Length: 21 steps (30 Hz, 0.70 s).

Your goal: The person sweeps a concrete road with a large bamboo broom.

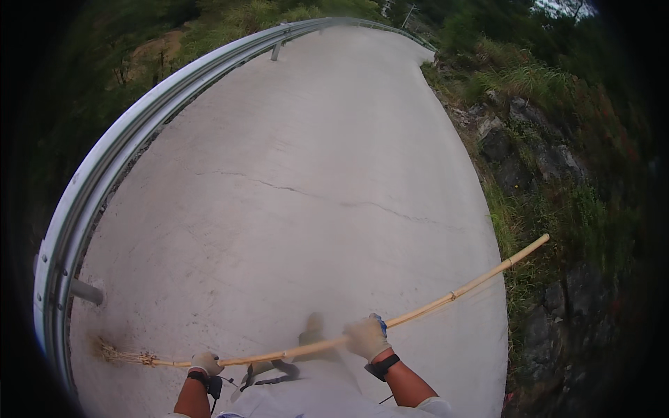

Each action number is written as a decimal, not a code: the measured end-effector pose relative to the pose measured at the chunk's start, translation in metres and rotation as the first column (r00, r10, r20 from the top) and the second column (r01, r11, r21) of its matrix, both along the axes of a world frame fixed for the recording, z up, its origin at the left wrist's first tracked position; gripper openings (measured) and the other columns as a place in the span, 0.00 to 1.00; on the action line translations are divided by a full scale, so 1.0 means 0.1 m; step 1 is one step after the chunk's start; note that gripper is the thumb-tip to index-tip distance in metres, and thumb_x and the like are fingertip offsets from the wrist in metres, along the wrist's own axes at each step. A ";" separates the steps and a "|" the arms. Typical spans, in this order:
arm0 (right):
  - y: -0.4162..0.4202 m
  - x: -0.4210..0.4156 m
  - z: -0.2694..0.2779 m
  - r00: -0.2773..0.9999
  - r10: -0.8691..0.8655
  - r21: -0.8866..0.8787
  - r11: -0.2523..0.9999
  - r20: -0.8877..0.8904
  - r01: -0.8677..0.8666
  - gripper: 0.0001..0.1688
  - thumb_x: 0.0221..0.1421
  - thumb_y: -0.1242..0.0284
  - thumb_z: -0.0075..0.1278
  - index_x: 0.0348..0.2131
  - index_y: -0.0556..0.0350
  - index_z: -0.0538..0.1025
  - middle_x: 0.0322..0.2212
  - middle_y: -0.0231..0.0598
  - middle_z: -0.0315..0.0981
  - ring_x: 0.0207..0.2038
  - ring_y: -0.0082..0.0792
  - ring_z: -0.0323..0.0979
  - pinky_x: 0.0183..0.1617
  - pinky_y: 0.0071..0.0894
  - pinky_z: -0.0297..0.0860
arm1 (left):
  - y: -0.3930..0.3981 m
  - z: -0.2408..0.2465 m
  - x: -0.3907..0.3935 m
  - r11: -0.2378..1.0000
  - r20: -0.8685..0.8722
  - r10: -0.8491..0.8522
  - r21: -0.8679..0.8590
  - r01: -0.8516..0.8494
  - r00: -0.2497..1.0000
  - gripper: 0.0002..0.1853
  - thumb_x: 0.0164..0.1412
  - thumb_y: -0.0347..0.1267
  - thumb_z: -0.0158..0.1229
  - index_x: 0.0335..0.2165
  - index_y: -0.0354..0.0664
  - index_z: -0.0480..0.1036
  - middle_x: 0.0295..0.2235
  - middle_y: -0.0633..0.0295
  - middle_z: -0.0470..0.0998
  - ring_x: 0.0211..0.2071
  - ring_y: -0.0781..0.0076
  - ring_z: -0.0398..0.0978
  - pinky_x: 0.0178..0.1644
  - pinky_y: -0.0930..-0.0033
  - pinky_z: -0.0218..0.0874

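Observation:
A long bamboo-handled broom lies slantwise across my front, its bare end up at the right. My left hand, in a pale work glove, grips the handle low down, close to the bristles. Farther up the pole, my right hand is closed around it in a similar glove with some blue on it. Thin twig bristles fan out at the left, near the foot of the guardrail; they look blurred. Black bands circle both wrists. Part of one shoe shows beneath the pole.
A pale concrete road runs ahead, crossed by a thin crack. Along its left edge curves a metal guardrail, with a post close by. Rocks and grass border the right side.

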State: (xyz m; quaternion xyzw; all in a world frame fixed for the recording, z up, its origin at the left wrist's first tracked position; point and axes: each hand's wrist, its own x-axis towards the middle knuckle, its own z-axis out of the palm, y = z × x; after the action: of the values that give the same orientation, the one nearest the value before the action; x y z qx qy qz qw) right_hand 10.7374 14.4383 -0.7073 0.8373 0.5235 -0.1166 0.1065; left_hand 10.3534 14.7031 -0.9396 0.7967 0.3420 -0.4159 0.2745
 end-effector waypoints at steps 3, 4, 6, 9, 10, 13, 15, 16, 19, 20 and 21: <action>0.23 0.21 0.03 0.996 0.088 -0.058 0.994 -0.027 -0.090 0.06 0.44 0.60 0.54 0.24 0.36 0.79 0.17 0.29 0.75 0.22 0.36 0.74 0.37 0.40 0.63 | -0.30 0.02 -0.08 0.989 -0.013 0.141 -0.047 -0.142 0.990 0.24 0.44 0.50 0.59 0.38 0.50 0.79 0.37 0.53 0.79 0.41 0.52 0.76 0.48 0.57 0.67; 0.43 0.24 0.27 0.992 0.059 -0.110 0.991 -0.111 -0.071 0.05 0.42 0.69 0.55 0.25 0.43 0.78 0.20 0.35 0.75 0.26 0.39 0.74 0.36 0.42 0.65 | -0.42 -0.02 -0.17 0.966 -0.030 0.245 -0.074 -0.247 0.969 0.25 0.41 0.51 0.61 0.37 0.50 0.79 0.36 0.52 0.80 0.40 0.52 0.77 0.47 0.58 0.68; 0.34 0.50 -0.13 0.986 0.098 0.039 0.995 -0.138 -0.093 0.06 0.42 0.69 0.55 0.26 0.44 0.78 0.20 0.36 0.75 0.29 0.39 0.74 0.37 0.42 0.65 | -0.62 -0.01 -0.15 0.953 -0.064 0.283 -0.091 -0.288 0.957 0.26 0.40 0.52 0.62 0.37 0.50 0.79 0.35 0.51 0.80 0.40 0.51 0.77 0.46 0.59 0.68; 0.38 0.87 -0.27 0.941 0.171 0.119 0.983 -0.292 -0.141 0.05 0.41 0.69 0.56 0.25 0.44 0.78 0.21 0.37 0.75 0.32 0.40 0.74 0.39 0.42 0.66 | -0.91 -0.02 -0.10 0.925 -0.094 0.325 -0.175 -0.337 0.941 0.28 0.40 0.55 0.61 0.37 0.50 0.79 0.35 0.50 0.80 0.39 0.50 0.77 0.45 0.58 0.67; 0.45 1.02 -0.21 0.916 0.198 0.128 0.978 -0.350 -0.163 0.05 0.41 0.68 0.56 0.25 0.44 0.78 0.21 0.37 0.75 0.33 0.40 0.74 0.40 0.41 0.66 | -1.01 -0.29 -0.29 0.920 -0.097 0.328 -0.193 -0.341 0.940 0.28 0.42 0.55 0.61 0.38 0.50 0.79 0.35 0.50 0.80 0.39 0.52 0.77 0.44 0.58 0.67; 0.69 1.35 0.08 0.903 0.284 0.121 0.959 -0.321 -0.258 0.04 0.41 0.68 0.56 0.23 0.45 0.78 0.21 0.36 0.75 0.32 0.41 0.75 0.40 0.40 0.66 | -1.22 -0.41 -0.08 0.890 -0.133 0.407 -0.167 -0.425 0.904 0.27 0.45 0.56 0.60 0.39 0.53 0.79 0.36 0.51 0.80 0.40 0.52 0.77 0.43 0.59 0.66; 0.87 1.58 0.16 0.918 0.317 0.061 0.948 -0.237 -0.312 0.04 0.40 0.69 0.56 0.22 0.46 0.77 0.21 0.36 0.75 0.32 0.40 0.75 0.40 0.38 0.66 | -1.41 -0.28 0.20 0.860 -0.180 0.471 -0.122 -0.495 0.863 0.26 0.45 0.56 0.60 0.40 0.56 0.79 0.37 0.52 0.80 0.40 0.51 0.77 0.43 0.59 0.66; 0.93 1.67 0.14 0.920 0.338 0.025 0.940 -0.197 -0.340 0.04 0.40 0.69 0.56 0.22 0.46 0.77 0.21 0.36 0.75 0.32 0.39 0.75 0.39 0.38 0.66 | -1.34 0.21 0.58 0.844 -0.124 0.485 -0.195 -0.501 0.866 0.30 0.43 0.57 0.60 0.36 0.44 0.79 0.32 0.47 0.79 0.37 0.49 0.77 0.43 0.56 0.65; 1.05 2.02 0.02 0.886 0.449 0.216 0.882 -0.117 -0.419 0.04 0.39 0.70 0.57 0.22 0.47 0.78 0.21 0.35 0.75 0.31 0.39 0.75 0.37 0.39 0.66 | -1.24 0.57 1.06 0.814 -0.053 0.546 -0.199 -0.545 0.836 0.24 0.48 0.53 0.57 0.34 0.48 0.79 0.30 0.49 0.80 0.35 0.50 0.78 0.41 0.57 0.66; 1.14 2.09 0.04 0.887 0.447 0.207 0.885 -0.116 -0.418 0.03 0.38 0.71 0.56 0.21 0.46 0.78 0.20 0.35 0.75 0.29 0.40 0.75 0.36 0.40 0.66 | -1.23 0.47 1.11 0.815 -0.058 0.554 -0.165 -0.555 0.830 0.21 0.49 0.50 0.56 0.34 0.47 0.79 0.30 0.49 0.80 0.34 0.51 0.78 0.40 0.58 0.67; 1.21 2.17 0.05 0.897 0.430 0.191 0.893 -0.099 -0.407 0.03 0.39 0.70 0.56 0.21 0.44 0.78 0.20 0.34 0.75 0.28 0.40 0.75 0.37 0.41 0.65 | -1.15 0.37 1.17 0.837 -0.038 0.523 -0.166 -0.522 0.851 0.20 0.48 0.48 0.56 0.34 0.48 0.79 0.30 0.49 0.79 0.34 0.50 0.78 0.39 0.58 0.67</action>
State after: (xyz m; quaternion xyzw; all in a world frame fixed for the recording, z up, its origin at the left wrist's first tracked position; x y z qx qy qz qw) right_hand 10.9540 14.5591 -0.7019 0.7003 0.7057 -0.1048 0.0229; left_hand 10.4708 14.5877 -0.9022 0.6484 0.5082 -0.3496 0.4461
